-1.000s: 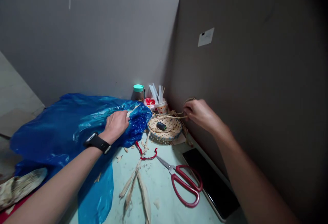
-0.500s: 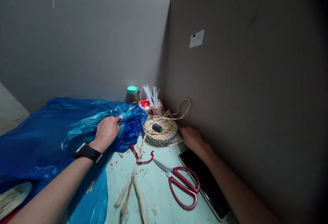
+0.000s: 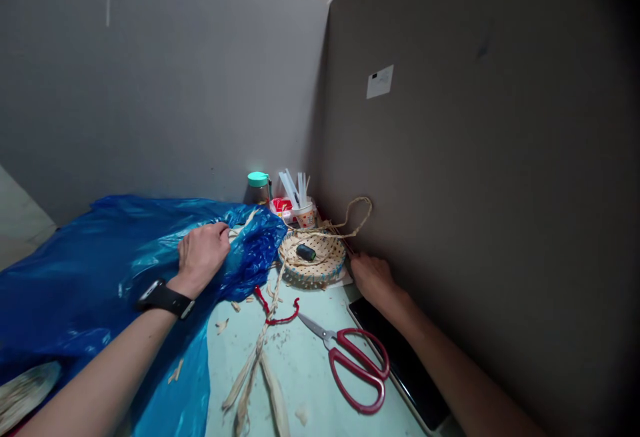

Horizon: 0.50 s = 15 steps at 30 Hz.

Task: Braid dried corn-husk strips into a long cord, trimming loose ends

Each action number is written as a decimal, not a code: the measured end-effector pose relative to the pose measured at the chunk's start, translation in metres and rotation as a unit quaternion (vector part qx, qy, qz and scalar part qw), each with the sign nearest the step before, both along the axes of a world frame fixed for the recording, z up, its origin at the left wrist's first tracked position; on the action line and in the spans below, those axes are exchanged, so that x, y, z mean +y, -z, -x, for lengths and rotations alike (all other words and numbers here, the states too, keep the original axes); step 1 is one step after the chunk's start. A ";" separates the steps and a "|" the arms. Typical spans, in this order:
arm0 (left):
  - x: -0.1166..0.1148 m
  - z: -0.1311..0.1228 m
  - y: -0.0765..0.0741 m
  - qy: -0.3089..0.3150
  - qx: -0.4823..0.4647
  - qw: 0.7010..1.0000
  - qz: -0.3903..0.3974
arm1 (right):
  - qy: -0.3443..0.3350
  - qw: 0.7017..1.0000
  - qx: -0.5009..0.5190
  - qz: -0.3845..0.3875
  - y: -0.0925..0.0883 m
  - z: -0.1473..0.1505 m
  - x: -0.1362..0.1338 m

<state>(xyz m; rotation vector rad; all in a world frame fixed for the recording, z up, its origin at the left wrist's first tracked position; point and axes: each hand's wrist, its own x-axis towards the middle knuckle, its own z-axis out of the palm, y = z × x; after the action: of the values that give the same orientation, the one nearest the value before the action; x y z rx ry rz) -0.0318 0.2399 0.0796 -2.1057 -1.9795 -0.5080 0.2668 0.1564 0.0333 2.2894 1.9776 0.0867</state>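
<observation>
My left hand [image 3: 200, 255], with a black watch on its wrist, rests curled on a big blue plastic bag [image 3: 100, 264] at the bag's mouth, where pale dried strips [image 3: 243, 224] stick out. My right hand [image 3: 370, 277] lies low on the table beside a small woven basket [image 3: 311, 262], close to the brown partition; its fingers are partly hidden. A braided straw cord [image 3: 350, 220] loops up from the basket against the partition. A small dark object [image 3: 306, 252] lies in the basket.
Red-handled scissors [image 3: 355, 364] lie in front of the basket, and a dark phone [image 3: 400, 364] lies along the partition. A red cord [image 3: 277, 310] and loose straw strips [image 3: 255, 370] lie on the pale green table. A teal-lidded jar [image 3: 258, 187] and a cup of white sticks [image 3: 300, 200] stand in the corner.
My right hand let go of the braided cord near the partition and dropped to the table beside the basket. The left hand stayed on the blue bag, shifting slightly left.
</observation>
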 end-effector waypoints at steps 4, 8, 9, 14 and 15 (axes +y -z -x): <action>0.001 -0.001 0.001 0.003 -0.001 1.000 0.005 | -0.007 1.000 0.012 -0.010 -0.006 -0.001 -0.008; 0.004 0.000 0.003 0.020 -0.008 1.000 0.016 | 0.020 0.998 0.019 -0.063 -0.016 -0.007 -0.020; 0.005 0.001 0.004 0.021 -0.011 1.000 0.017 | 0.027 0.997 0.023 -0.071 -0.019 -0.009 -0.023; 0.007 0.004 0.005 0.023 -0.047 0.999 0.008 | 0.039 0.995 0.052 -0.071 -0.023 -0.014 -0.027; 0.007 0.003 0.005 0.025 -0.069 0.997 0.000 | 0.039 0.995 0.057 -0.068 -0.020 -0.015 -0.024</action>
<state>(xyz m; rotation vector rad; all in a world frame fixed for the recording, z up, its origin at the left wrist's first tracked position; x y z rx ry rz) -0.0352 0.2469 0.0748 -2.1796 -2.0017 -0.6786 0.2815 0.1322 0.0537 2.5065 1.9898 0.0883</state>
